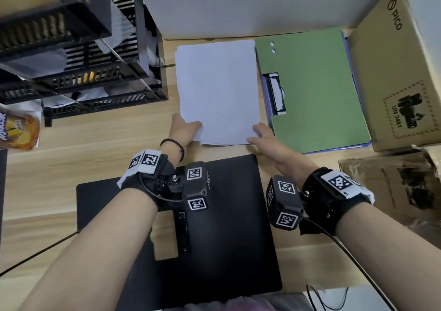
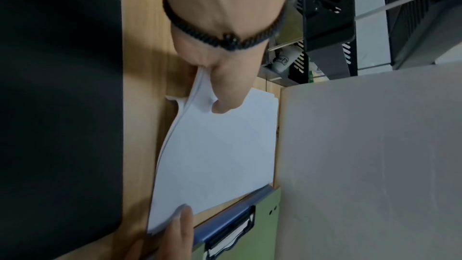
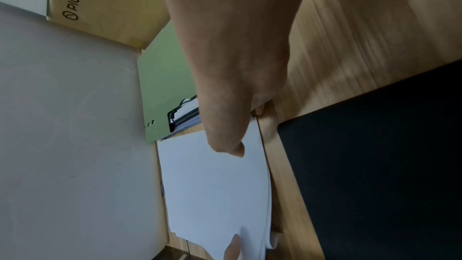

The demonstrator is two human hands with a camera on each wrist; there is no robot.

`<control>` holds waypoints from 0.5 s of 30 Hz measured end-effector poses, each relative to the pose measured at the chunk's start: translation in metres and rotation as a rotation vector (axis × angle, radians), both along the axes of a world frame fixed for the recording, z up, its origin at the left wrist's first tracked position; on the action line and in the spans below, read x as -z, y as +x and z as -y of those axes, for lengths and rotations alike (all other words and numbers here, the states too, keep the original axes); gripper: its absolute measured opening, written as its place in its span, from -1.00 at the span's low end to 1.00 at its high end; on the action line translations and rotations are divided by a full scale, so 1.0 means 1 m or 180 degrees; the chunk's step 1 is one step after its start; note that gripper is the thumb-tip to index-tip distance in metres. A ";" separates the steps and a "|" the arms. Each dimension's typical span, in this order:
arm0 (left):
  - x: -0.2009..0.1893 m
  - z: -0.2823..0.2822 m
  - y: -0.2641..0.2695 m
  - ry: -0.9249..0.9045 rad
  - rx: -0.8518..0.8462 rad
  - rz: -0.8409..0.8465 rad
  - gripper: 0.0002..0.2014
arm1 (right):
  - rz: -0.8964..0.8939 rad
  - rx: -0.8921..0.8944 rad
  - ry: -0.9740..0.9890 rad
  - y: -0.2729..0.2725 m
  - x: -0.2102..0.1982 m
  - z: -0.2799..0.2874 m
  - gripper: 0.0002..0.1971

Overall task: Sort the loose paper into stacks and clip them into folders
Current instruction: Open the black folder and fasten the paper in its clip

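A stack of white paper lies on the wooden desk, its near edge lifted a little. My left hand pinches the stack's near left corner, thumb on top and fingers underneath. My right hand holds the near right corner, thumb on top of the paper and fingers tucked under the edge. A green folder with a black clip lies just right of the stack. A black folder with its own clip lies closed on the desk under my wrists.
A black tiered paper tray stands at the left. A cardboard box stands to the right of the green folder. A grey panel runs along the back. A snack bag sits at the far left edge.
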State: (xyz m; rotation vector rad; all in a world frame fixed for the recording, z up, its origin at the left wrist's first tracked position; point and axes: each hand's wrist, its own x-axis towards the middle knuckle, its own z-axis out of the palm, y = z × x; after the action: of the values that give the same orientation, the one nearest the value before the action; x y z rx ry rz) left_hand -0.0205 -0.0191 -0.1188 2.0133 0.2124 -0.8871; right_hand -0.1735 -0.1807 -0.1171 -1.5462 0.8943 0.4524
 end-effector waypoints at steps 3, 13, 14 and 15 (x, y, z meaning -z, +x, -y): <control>-0.001 0.002 0.001 -0.0495 -0.0283 -0.0359 -0.32 | -0.0012 -0.0053 0.0043 -0.001 0.000 0.002 -0.37; -0.017 -0.004 0.012 -0.0755 -0.0124 -0.0562 -0.58 | -0.0072 -0.0059 -0.0025 -0.001 -0.002 0.000 -0.54; -0.018 -0.007 0.012 -0.0687 -0.0029 -0.0536 -0.57 | -0.0087 -0.0071 -0.0060 -0.001 -0.002 -0.001 -0.64; -0.018 -0.010 0.012 -0.0603 0.0054 -0.0504 -0.56 | -0.0091 -0.0092 -0.0084 -0.002 -0.003 -0.003 -0.65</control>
State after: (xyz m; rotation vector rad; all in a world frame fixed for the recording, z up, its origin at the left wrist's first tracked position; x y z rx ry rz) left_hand -0.0085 -0.0092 -0.1004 1.7743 0.1923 -1.0393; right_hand -0.1754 -0.1779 -0.1143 -1.5819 0.9042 0.4863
